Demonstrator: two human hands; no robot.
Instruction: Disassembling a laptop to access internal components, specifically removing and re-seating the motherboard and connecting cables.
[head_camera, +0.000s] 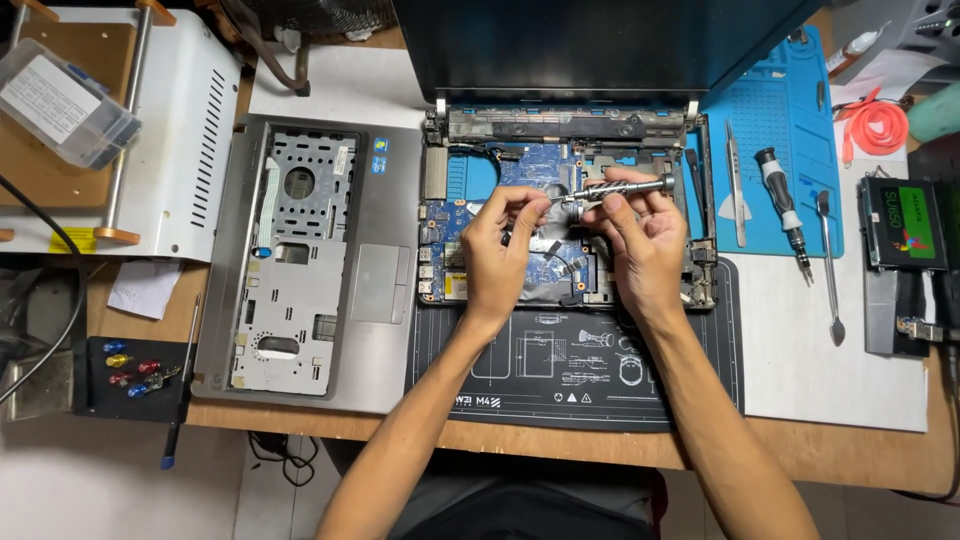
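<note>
The screwdriver (622, 187) lay nearly level above the opened laptop (570, 225), handle out to the right, tip pointing left, the right hand (640, 240) closed around its shaft and the left hand (500, 240) pinching at the tip, so the left fingers (528, 198) sat nearest the bit.

Your two forearms bare to the elbow, no sleeves in view, your left hand (500, 250) and right hand (640, 250) without gloves, no rings, watch or wristband visible, fingernails short, dark grey garment across your lap at the lower edge.
</note>
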